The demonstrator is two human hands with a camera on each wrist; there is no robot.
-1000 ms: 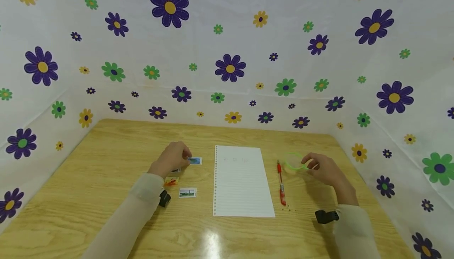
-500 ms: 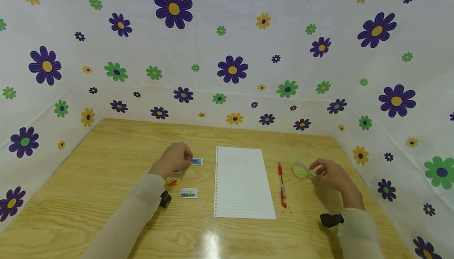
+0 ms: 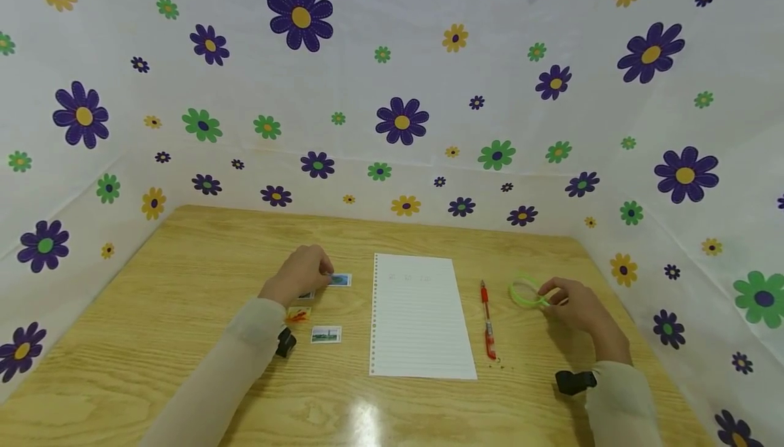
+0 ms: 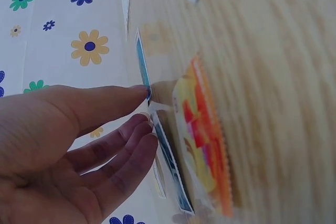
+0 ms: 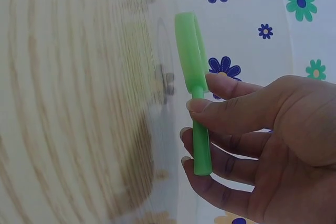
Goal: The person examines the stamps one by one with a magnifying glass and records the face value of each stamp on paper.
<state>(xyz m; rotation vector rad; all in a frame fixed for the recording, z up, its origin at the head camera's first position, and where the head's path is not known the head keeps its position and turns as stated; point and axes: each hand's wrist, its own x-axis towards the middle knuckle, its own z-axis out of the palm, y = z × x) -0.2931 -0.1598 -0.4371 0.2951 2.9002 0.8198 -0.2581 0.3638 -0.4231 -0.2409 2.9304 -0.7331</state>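
Green magnifier (image 5: 187, 51) has shifted farther from the red pen (image 3: 487, 321), pinched in the right hand (image 3: 578, 305) above the bench (image 3: 429, 413). Left hand (image 3: 298, 275) touches a blue stamp (image 3: 342, 280); whether its grip is closed, I cannot tell.

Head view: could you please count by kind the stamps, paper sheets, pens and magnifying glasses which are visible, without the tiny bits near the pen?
Stamps: 4 (the left hand may hide more)
Paper sheet: 1
Pen: 1
Magnifying glass: 1
Total in sight: 7

Faint writing, lined paper (image 3: 422, 331), none legible
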